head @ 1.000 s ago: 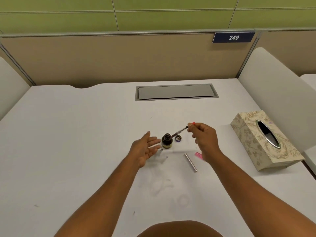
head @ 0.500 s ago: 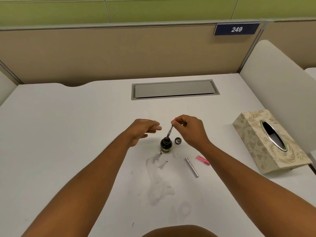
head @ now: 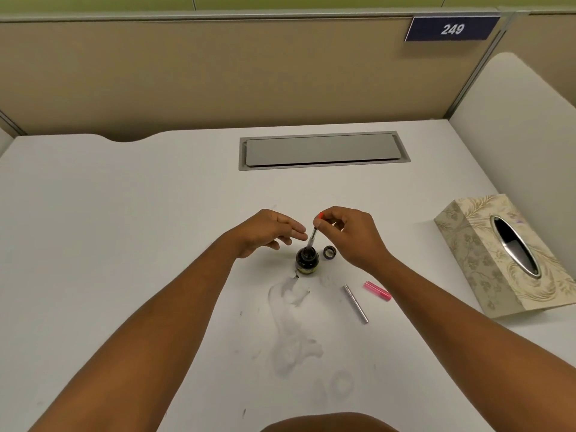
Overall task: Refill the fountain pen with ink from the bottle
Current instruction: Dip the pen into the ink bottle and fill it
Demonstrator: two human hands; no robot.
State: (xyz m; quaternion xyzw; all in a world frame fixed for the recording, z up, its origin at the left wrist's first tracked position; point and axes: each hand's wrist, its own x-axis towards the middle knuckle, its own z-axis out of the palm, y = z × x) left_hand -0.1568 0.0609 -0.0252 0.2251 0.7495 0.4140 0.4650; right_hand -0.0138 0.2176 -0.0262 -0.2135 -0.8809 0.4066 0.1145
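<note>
Head: slim pen (head: 312, 237) dips into bottle (head: 307, 260).

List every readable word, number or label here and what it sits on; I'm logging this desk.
"249": white digits on the dark blue sign fixed to the partition top.
Ink bottle: its yellowish label is too small and blurred to read.
Tissue box: pattern only, no readable text.
</note>
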